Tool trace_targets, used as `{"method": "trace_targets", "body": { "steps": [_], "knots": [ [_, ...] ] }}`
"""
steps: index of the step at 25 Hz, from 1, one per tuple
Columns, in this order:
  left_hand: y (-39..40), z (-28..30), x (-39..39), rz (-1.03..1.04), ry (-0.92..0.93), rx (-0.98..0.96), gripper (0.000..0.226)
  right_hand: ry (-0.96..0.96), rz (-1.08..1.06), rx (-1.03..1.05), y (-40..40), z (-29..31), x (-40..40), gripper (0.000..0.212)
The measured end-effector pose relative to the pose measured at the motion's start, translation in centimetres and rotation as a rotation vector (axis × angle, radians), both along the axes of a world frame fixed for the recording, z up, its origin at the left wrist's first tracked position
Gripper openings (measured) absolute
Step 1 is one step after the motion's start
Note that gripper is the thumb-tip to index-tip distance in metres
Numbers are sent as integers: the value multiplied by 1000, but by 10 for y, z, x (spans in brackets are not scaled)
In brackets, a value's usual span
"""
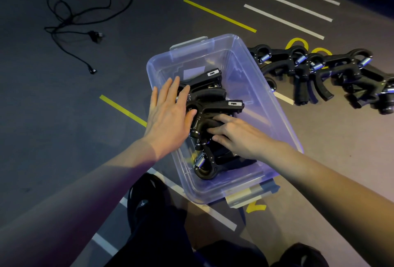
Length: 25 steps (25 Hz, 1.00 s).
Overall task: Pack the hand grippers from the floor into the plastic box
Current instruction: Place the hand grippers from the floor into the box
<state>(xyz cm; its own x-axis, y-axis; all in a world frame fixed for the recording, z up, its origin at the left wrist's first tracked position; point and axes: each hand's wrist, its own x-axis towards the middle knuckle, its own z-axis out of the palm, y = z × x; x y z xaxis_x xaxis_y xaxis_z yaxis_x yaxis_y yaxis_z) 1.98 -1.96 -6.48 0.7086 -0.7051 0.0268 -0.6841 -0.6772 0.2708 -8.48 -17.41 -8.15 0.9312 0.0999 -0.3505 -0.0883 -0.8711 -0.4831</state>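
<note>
Hand grippers (211,104) lie piled inside the clear plastic box (285,121), several black ones overlapping along the box's long axis, which runs from near right to far left across the floor (64,106). The nearest gripper (205,166) lies with its looped head and steel spring toward the near end of the box. Further in, two more point their squared handle ends toward the far right, each showing a small white counter window.

The right hand (236,136) reaches into the box from the near right, fingers curled over the handle of the middle gripper, gripping it. The left hand (170,113) lies flat with fingers spread and straight, pressing on the pile at the box's left wall, fingertips pointing far and slightly right.

Beyond the box to the right, a heap of loose grippers (324,72) sits on the floor, their springs uppermost and handles fanning toward the near side, over yellow and white floor markings. Far left, a black cable (70,21) lies tangled on the dark floor.
</note>
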Motion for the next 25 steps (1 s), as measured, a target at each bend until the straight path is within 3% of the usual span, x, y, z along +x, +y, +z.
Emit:
{"method": "trace_targets", "body": {
  "steps": [5,10,15,25],
  "knots": [
    [0,1,-1,9,-8,-8,54,116,92,-41,-1,-11,7,41],
    [-1,3,-2,14,0,-8,53,-97,36,-14,-3,-6,5,48],
    [-2,1,-2,-1,-11,9,54,146,119,-333,6,-17,14,81],
    [-3,0,0,-30,-32,79,55,133,86,-394,10,-24,18,88]
  ]
}}
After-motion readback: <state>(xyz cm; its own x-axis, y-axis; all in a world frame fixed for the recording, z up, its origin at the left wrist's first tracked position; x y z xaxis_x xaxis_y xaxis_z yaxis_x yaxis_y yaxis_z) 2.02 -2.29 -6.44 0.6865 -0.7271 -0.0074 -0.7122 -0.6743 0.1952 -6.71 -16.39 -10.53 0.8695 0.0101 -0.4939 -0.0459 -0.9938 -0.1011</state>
